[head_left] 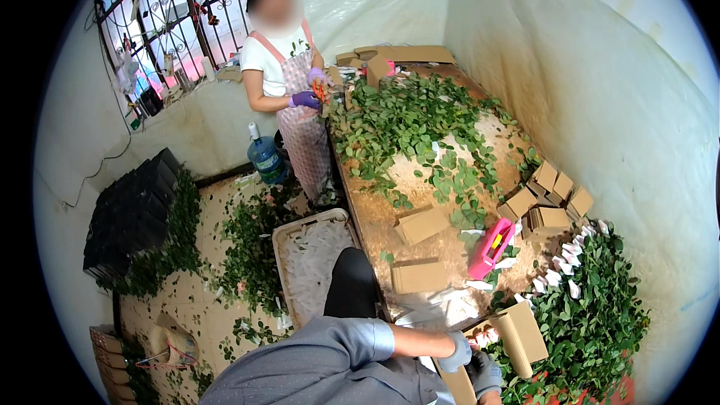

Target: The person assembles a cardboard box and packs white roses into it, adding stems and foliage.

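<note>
My left hand (455,352), in a grey glove, reaches in at the lower right beside a small cluster of pale pink flower heads (486,336). Its fingers are mostly hidden. Close by, my right hand (486,373), gloved in grey too, has its fingers curled; what lies in them is too small to make out. A bent sheet of cardboard (523,334) stands just right of the flowers. Another cardboard piece (456,384) shows below my left wrist. Right of both hands spreads a big pile of leafy green stems (592,322), with a row of white-wrapped flower heads (562,264) along its edge.
Across the wooden table (360,210) stand a pink holder (491,247), cardboard stacks (418,275) and loose leaves (420,120). A co-worker (289,82) in purple gloves holds orange-handled cutters at its far left. A crate (279,240) of white sleeves and a water bottle (266,157) stand on the leaf-strewn floor.
</note>
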`<state>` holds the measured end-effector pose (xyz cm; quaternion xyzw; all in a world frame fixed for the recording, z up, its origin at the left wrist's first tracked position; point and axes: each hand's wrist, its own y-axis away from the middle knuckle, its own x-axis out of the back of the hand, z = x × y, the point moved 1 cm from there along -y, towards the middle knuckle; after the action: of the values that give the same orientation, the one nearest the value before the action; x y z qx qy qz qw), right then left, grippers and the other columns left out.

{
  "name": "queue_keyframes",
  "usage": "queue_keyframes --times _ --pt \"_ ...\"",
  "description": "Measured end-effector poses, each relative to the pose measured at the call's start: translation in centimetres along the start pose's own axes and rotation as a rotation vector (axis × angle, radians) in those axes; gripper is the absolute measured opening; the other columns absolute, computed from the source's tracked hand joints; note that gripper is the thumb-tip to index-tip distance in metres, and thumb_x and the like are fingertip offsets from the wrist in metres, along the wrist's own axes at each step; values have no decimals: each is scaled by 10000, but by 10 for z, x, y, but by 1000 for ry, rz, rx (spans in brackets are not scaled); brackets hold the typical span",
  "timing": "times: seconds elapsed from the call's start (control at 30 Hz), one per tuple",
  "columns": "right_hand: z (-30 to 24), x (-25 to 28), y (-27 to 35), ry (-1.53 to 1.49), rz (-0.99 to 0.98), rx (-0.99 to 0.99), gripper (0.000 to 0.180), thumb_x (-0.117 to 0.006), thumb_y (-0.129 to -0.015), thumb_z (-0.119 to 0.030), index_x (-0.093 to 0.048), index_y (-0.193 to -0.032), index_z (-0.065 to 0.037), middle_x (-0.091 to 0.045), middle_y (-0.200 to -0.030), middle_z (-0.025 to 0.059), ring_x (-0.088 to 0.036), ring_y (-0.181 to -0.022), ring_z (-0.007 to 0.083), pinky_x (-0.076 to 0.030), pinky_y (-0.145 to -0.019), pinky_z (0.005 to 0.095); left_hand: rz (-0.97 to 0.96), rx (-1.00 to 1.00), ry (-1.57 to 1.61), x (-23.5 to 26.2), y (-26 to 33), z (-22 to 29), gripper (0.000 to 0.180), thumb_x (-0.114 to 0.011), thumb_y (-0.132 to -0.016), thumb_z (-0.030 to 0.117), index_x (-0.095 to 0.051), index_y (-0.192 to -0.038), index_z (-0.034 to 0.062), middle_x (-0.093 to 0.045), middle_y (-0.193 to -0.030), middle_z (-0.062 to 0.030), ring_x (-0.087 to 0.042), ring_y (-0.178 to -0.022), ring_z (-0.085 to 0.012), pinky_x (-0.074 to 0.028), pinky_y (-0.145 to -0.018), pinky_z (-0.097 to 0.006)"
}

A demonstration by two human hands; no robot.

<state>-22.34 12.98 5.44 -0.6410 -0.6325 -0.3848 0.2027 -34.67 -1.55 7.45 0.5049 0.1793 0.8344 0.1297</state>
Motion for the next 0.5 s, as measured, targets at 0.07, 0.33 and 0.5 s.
queue_keyframes --times 0.07,0.33,0.5 --pt "6 -3 -1 62 12 23 297 -743 -831 -170 -671 -1110 -100 -687 -1015 184 -672 -942 387 -537 -819 444 -12 17 -2 4 3 2 373 -637 -814 339 -753 -1036 61 -741 -1040 -128 -707 -975 -348 -564 -834 -472" --pt "17 -8 -4 181 -73 20 426 -741 -851 -248 -607 -1236 -127 -698 -1040 211 -669 -943 424 -539 -804 488 -4 13 22 -3 3 -1 367 -623 -823 337 -755 -1035 68 -741 -1026 -141 -706 -968 -354 -561 -832 -478" --pt "31 -11 -4 144 -10 60 376 -706 -883 -262 -626 -1237 -162 -710 -1013 216 -676 -914 430 -541 -760 518 -20 2 4 6 3 0 370 -627 -822 346 -755 -1036 73 -743 -1013 -149 -705 -959 -361 -558 -831 -482"
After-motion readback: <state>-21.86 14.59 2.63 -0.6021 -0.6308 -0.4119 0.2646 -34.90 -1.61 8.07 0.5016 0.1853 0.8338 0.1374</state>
